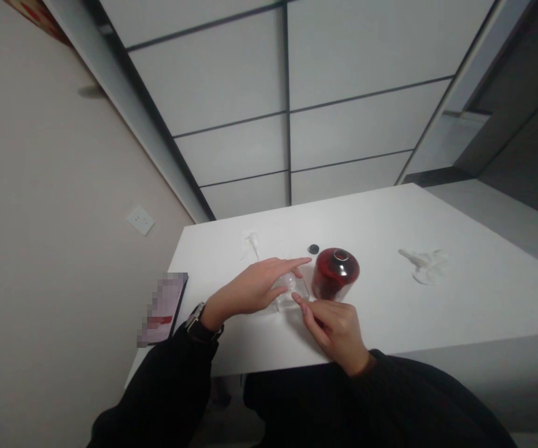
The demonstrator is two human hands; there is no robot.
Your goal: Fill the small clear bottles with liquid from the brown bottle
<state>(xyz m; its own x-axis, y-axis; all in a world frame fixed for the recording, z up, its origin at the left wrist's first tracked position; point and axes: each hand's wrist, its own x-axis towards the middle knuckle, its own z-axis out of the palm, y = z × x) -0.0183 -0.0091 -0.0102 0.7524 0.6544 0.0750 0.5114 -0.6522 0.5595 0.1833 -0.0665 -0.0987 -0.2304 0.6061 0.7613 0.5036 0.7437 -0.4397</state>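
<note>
Both hands meet near the surface's (pixel 437 311) front edge: right hand (pixel 334 330) curled, fingertip touching a small clear glass bottle (pixel 290 291) that the left hand (pixel 257 287) covers with flat, extended fingers. Just behind stands a red bottle (pixel 335 272); bare room stretches rightward.
</note>
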